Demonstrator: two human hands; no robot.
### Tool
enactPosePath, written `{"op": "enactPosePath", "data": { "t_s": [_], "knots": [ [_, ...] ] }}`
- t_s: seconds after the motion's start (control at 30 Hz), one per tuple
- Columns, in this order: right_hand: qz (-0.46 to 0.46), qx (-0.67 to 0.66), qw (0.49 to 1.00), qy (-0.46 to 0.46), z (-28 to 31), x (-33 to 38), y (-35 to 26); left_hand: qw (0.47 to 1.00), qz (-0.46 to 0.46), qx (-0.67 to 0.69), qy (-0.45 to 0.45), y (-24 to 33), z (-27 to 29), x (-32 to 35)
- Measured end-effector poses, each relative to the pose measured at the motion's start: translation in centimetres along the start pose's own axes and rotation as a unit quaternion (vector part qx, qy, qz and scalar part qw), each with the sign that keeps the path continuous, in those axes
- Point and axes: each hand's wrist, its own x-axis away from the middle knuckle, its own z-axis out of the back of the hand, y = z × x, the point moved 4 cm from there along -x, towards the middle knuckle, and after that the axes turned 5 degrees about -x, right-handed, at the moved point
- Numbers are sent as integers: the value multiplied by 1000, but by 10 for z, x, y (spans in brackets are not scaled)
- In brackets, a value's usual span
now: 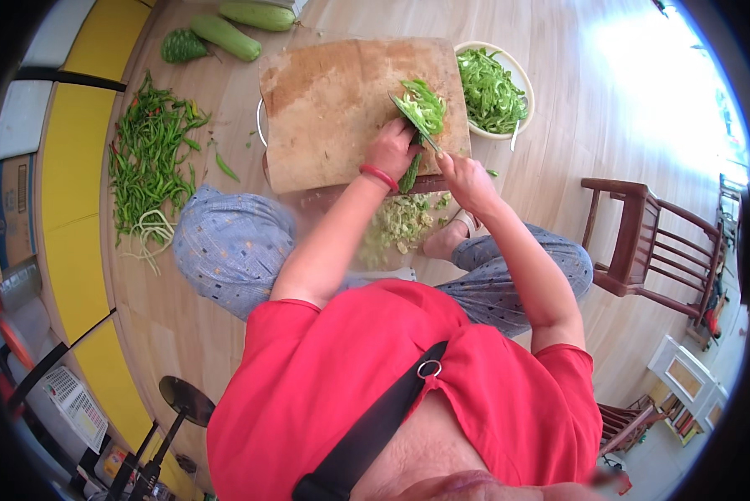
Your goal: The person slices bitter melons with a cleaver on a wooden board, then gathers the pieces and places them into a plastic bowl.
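Note:
My right hand [468, 181] is closed round the handle of a kitchen knife [417, 123], whose blade slants across the right side of a wooden cutting board [325, 108]. Close against the blade, my left hand [392, 148], with a red bracelet at its wrist, holds down a dark green, bumpy piece of bitter melon [409, 174]. The left fingertips are partly hidden behind the blade. Thin pale-green slices [423, 104] lie heaped on the blade's far side.
A pale bowl [527, 83] of green slices stands right of the board. Green chillies [154, 154] are spread on the floor at left, with light-green gourds [225, 37] behind. Pith scraps [402, 224] lie between my feet. A wooden chair [638, 238] stands at right.

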Motion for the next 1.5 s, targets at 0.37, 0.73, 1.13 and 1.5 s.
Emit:
{"op": "enactPosePath", "data": {
  "t_s": [0.37,0.73,1.13,1.5],
  "knots": [
    [47,72,996,7,-31,-17,24,1000,9,-1,-22,0,-4,1],
    [-51,-16,998,27,-42,-21,35,1000,3,-5,-19,-1,-6,0],
    [-45,-9,999,-12,-30,-13,21,1000,-5,15,6,-2,-4,1],
    [36,9,999,-20,-21,7,20,999,-7,21,33,-2,-3,5]
  ]
}}
